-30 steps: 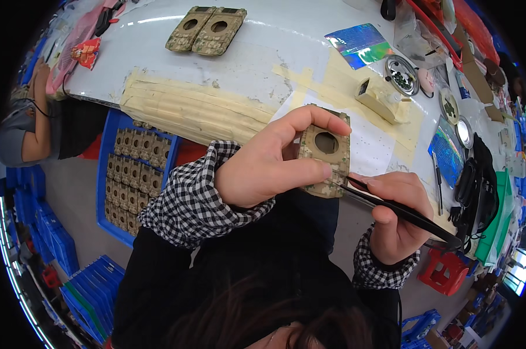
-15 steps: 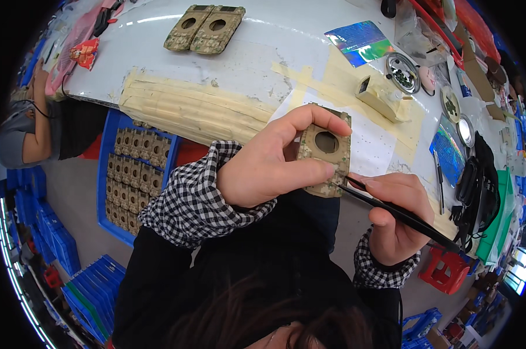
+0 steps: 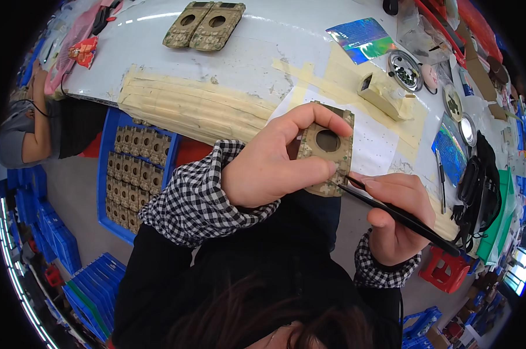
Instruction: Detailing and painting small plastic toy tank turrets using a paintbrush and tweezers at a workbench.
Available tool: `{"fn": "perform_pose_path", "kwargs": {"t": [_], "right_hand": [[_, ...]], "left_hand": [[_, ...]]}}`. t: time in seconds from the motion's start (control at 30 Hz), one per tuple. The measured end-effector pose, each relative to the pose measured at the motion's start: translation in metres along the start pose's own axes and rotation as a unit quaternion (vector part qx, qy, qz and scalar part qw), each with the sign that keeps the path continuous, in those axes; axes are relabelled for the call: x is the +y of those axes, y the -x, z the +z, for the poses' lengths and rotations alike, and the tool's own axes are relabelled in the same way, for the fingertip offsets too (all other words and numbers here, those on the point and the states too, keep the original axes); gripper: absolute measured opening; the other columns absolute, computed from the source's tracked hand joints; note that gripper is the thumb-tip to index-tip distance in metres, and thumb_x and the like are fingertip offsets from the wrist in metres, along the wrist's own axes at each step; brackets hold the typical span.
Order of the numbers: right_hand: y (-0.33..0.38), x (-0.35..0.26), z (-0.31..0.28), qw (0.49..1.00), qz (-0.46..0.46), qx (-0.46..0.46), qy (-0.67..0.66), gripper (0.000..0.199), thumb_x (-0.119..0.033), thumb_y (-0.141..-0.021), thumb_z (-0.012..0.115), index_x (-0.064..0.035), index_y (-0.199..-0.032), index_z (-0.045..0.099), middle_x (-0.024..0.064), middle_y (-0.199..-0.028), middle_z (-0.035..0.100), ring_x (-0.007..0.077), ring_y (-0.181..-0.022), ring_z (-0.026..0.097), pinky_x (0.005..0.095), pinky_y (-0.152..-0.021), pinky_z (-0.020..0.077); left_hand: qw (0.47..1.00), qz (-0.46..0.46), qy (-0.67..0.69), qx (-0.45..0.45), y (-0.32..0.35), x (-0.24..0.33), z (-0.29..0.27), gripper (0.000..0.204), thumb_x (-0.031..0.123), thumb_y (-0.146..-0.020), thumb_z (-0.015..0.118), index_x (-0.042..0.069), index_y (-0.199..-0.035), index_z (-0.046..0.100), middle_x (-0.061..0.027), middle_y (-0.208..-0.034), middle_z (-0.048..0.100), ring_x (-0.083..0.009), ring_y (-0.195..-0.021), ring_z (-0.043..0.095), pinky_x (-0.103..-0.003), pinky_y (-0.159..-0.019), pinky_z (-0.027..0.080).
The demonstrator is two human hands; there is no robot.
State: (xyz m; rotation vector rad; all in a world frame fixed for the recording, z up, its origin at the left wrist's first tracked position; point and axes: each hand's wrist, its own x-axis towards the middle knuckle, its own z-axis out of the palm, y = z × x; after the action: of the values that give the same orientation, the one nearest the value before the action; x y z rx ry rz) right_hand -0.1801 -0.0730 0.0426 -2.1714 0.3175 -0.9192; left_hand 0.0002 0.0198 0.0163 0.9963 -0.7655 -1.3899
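Note:
My left hand [image 3: 274, 163] grips a camouflage-painted toy tank hull [image 3: 334, 156] with a round hole in its upper face. Its thumb lies across the hull's near part, and the fingers curl round the far side. In my right hand [image 3: 399, 212] is a pair of black tweezers [image 3: 402, 216], held between thumb and fingers. The tweezer tips touch or nearly touch the hull's near right part; anything tiny between them is too small to make out. Two similar tank hulls [image 3: 217, 27] lie side by side at the far edge of the table.
Below the table's left part, a blue crate [image 3: 103, 192] holds many more hulls. White paper [image 3: 374, 148] lies under my hands. At right are a cream box-shaped holder [image 3: 385, 98], a round metal dish [image 3: 405, 71] of small dark parts and a pen [image 3: 441, 180]. Another person's arm [image 3: 37, 125] shows at far left.
Hardly anything differs. The hull and my left hand have shifted very slightly to the right; the tweezers stay at the same spot on the hull.

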Motion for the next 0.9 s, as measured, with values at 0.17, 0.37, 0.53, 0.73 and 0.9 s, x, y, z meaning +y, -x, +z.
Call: {"fn": "perform_pose_path", "kwargs": {"t": [0.17, 0.37, 0.53, 0.73, 0.9], "right_hand": [[0.003, 0.002, 0.003, 1.0, 0.003, 0.01, -0.013, 0.034, -0.027, -0.073, 0.074, -0.0014, -0.093, 0.064, 0.0131, -0.083, 0.067, 0.0216, -0.072, 0.065, 0.027, -0.062, 0.051], [0.008, 0.006, 0.003, 0.999, 0.011, 0.025, -0.031, 0.034, -0.029, -0.078, 0.071, -0.0008, -0.095, 0.063, 0.0132, -0.084, 0.066, 0.0209, -0.073, 0.063, 0.0267, -0.063, 0.0495], [0.012, 0.009, 0.007, 0.996, 0.034, 0.045, -0.074, 0.035, -0.031, -0.081, 0.069, -0.0002, -0.094, 0.062, 0.0131, -0.084, 0.065, 0.0198, -0.074, 0.061, 0.0261, -0.064, 0.048], [0.016, 0.015, 0.006, 0.99, 0.056, 0.058, -0.118, 0.033, -0.029, -0.085, 0.066, 0.0018, -0.094, 0.061, 0.0143, -0.088, 0.062, 0.0202, -0.078, 0.061, 0.027, -0.066, 0.0491], [0.015, 0.012, 0.013, 0.971, 0.089, 0.082, -0.205, 0.031, -0.025, -0.088, 0.062, 0.0047, -0.097, 0.059, 0.0162, -0.093, 0.058, 0.0221, -0.084, 0.062, 0.0307, -0.074, 0.0538]], "left_hand": [[1.0, -0.005, 0.019, 0.003, 0.0, -0.001, 0.0, 0.042, 0.007, -0.077, 0.059, 0.003, -0.117, 0.046, -0.0037, -0.107, 0.051, -0.0094, -0.099, 0.049, -0.025, -0.088, 0.042], [0.998, -0.028, 0.052, -0.002, 0.0, -0.001, 0.001, 0.043, 0.006, -0.077, 0.058, 0.002, -0.118, 0.045, -0.0055, -0.108, 0.052, -0.0109, -0.1, 0.051, -0.026, -0.087, 0.044], [0.997, -0.028, 0.076, -0.008, -0.001, -0.004, 0.0, 0.044, 0.005, -0.078, 0.058, 0.002, -0.119, 0.044, -0.0063, -0.109, 0.052, -0.0117, -0.1, 0.052, -0.027, -0.087, 0.045], [0.993, -0.049, 0.107, -0.01, 0.0, 0.001, 0.001, 0.044, 0.007, -0.08, 0.057, 0.001, -0.122, 0.044, -0.0075, -0.111, 0.052, -0.0135, -0.103, 0.052, -0.029, -0.089, 0.045], [0.991, -0.058, 0.12, -0.01, -0.001, 0.001, 0.0, 0.044, 0.007, -0.081, 0.056, 0.001, -0.123, 0.042, -0.0091, -0.114, 0.052, -0.0152, -0.107, 0.051, -0.03, -0.091, 0.045]]}}
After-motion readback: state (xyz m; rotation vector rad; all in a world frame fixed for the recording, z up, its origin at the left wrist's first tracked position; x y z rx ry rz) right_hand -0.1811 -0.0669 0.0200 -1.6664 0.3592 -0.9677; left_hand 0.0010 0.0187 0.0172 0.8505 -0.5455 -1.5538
